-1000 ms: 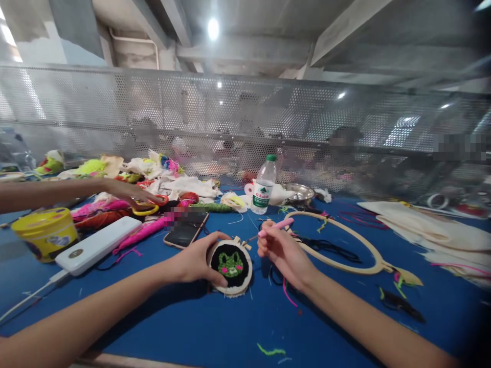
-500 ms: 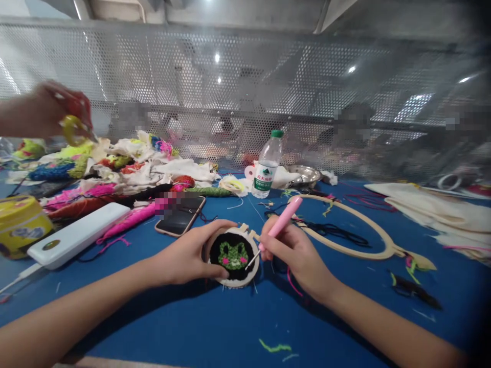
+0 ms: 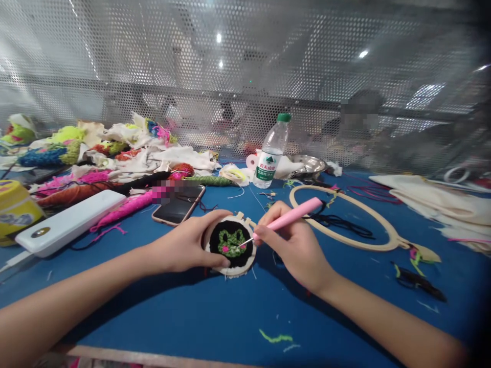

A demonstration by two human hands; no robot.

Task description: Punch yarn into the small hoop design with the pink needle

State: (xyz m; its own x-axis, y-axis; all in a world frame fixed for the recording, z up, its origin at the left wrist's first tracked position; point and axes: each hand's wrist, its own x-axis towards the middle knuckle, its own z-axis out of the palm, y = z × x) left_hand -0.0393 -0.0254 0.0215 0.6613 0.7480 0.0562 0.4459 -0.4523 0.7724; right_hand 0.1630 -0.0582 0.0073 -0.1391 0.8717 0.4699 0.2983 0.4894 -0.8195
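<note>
My left hand (image 3: 192, 243) is closed round the left side of a small round embroidery hoop (image 3: 251, 259), thumb on the front. Within the hoop, a green frog face (image 3: 231, 239) with pink cheeks is worked in yarn on a black ground. Between the fingers and thumb of my right hand (image 3: 293, 250) is a pink-handled punch needle (image 3: 293, 214), its handle slanting up to the right. The thin metal tip reaches over the frog's face near the mouth; whether it touches the yarn I cannot tell.
A phone (image 3: 179, 204), a white power bank (image 3: 69, 225) and a yellow tub (image 3: 15, 212) lie left, before piled yarn and cloth (image 3: 153, 158). Behind stand a water bottle (image 3: 270, 153) and a metal bowl (image 3: 307, 164). A larger hoop (image 3: 355, 240) and folded cloth (image 3: 433, 197) are right.
The needle handle has tipped lower to the right, and its tip has moved from the black border onto the frog's face. Another person's hand with yellow-handled scissors has left view at the left.
</note>
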